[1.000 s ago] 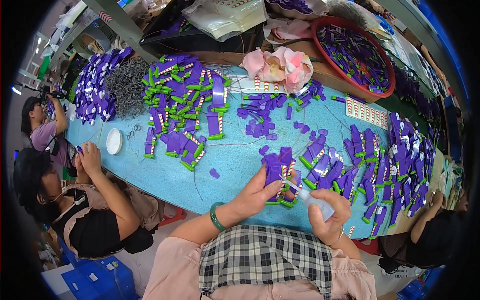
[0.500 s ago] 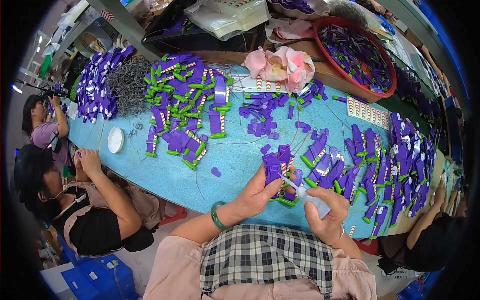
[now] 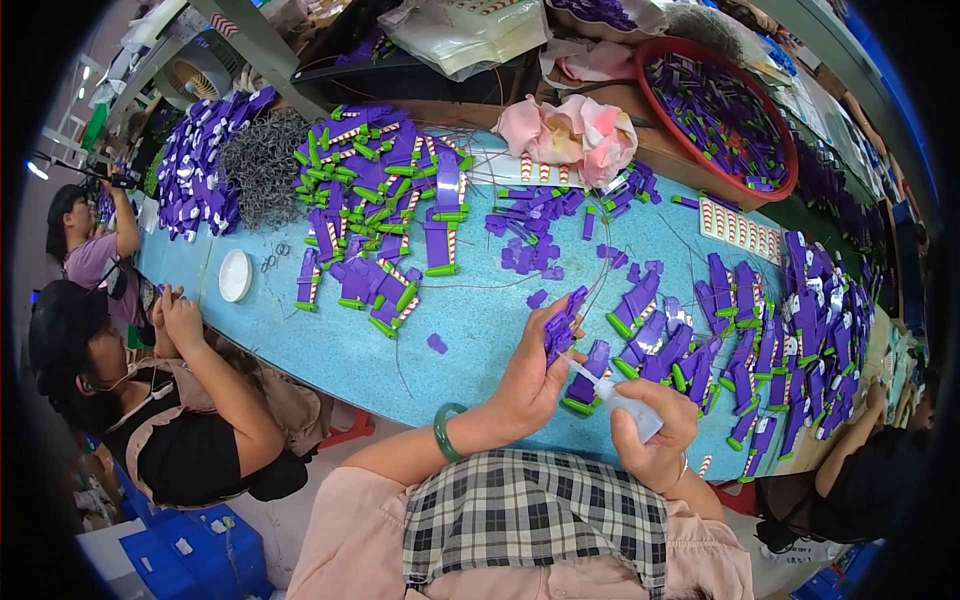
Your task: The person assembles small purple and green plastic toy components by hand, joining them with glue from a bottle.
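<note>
My left hand (image 3: pixel 530 385) grips a purple plastic part (image 3: pixel 566 325), tilted on edge above the table. In my right hand (image 3: pixel 655 430) is a small translucent squeeze bottle (image 3: pixel 637 410), its thin nozzle (image 3: pixel 582 368) pointing up and left at the lower end of the part. Whether the tip touches the part I cannot tell. Just right of the nozzle lies a purple and green wing-shaped piece (image 3: pixel 590 375). More such pieces (image 3: pixel 640 300) lie beyond my right hand, and thin wires run near the held part.
Across the blue table (image 3: pixel 330 355) lie heaps of purple and green pieces (image 3: pixel 370 190), grey metal rings (image 3: pixel 262 165) and a white dish (image 3: pixel 235 276). A red basin (image 3: pixel 790 150) of parts stands at the back right, near a striped sticker sheet (image 3: pixel 738 232). Co-workers (image 3: pixel 150 400) sit at the left.
My left hand has turned the purple part from facing me to nearly edge-on and drawn it off the wing piece below. The bottle has stayed almost in place.
</note>
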A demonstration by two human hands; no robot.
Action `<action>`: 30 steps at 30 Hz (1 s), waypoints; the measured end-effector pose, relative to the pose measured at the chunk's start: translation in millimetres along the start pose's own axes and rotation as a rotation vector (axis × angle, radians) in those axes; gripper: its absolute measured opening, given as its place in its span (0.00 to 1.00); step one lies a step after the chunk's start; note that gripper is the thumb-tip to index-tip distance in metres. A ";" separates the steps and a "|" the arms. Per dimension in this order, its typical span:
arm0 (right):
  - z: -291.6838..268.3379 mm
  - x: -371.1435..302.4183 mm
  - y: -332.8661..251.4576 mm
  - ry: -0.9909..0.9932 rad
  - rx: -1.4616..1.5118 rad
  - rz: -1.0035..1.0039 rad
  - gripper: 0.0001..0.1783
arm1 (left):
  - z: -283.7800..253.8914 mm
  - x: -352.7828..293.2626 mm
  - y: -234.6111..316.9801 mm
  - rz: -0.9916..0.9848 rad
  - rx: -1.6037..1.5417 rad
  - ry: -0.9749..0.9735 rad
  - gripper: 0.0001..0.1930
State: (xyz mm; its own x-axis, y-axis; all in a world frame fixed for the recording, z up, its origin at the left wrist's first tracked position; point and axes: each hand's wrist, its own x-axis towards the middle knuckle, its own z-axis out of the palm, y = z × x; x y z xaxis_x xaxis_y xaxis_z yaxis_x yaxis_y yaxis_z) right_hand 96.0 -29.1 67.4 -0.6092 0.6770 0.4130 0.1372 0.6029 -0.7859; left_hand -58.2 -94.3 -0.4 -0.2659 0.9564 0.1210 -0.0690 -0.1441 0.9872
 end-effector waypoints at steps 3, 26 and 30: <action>0.7 2.4 -3.0 -0.018 -0.009 0.016 0.12 | -3.0 -0.9 -0.7 0.021 0.031 -0.001 0.27; -32.7 -24.3 13.9 0.253 -0.072 0.028 0.12 | -212.9 67.2 25.8 0.305 1.683 0.767 0.28; -48.2 -33.3 23.0 0.374 0.013 0.041 0.13 | -104.4 49.5 41.0 0.280 1.092 0.410 0.15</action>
State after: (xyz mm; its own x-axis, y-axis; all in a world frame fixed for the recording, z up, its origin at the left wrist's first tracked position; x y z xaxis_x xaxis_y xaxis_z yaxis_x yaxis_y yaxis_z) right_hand 157.1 -17.4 57.7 -0.2753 0.8094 0.5188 0.1443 0.5683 -0.8101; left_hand -174.6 -79.3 35.2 -0.4416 0.7455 0.4992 0.8396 0.1471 0.5229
